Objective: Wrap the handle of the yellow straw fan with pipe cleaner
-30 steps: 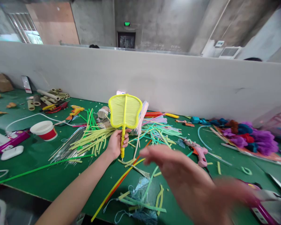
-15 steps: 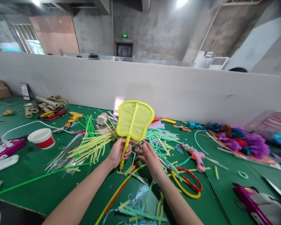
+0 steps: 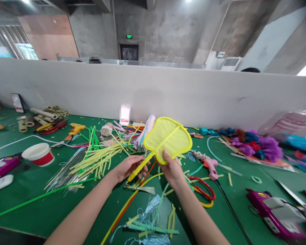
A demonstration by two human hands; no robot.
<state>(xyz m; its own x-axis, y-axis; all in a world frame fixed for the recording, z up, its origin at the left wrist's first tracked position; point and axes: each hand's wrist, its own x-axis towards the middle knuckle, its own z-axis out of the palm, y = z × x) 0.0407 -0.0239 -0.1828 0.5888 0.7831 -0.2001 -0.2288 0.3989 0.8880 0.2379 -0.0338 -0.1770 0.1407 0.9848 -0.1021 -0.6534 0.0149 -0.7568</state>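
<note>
A yellow hand fan (image 3: 168,136) with a fuzzy rim, a centre rib and a wrapped handle is held up over the table, leaning to the right. My right hand (image 3: 169,168) grips the lower edge of its face, thumb in front and fingers hidden behind. Around the handle, my left hand (image 3: 129,167) is loosely curled, with its fingertips partly behind it. A pale tassel (image 3: 144,189) extends from the handle's lower end. Below my hands lie light-blue tassels (image 3: 153,206) and cut green pipe-cleaner pieces.
Yellow-green pipe cleaners (image 3: 91,161) and thin wires (image 3: 63,173) lie left. A paper cup (image 3: 39,154) and yellow glue gun (image 3: 77,129) stand beyond. To the right are red-and-yellow-handled scissors (image 3: 204,190), a pink glue gun (image 3: 211,166), a purple power strip (image 3: 270,214) and purple fuzzy bundles (image 3: 269,148).
The fan has tilted from nearly upright toward the right. My right hand has moved from beside the handle to grip the fan's face. The left hand's hold on the handle has loosened.
</note>
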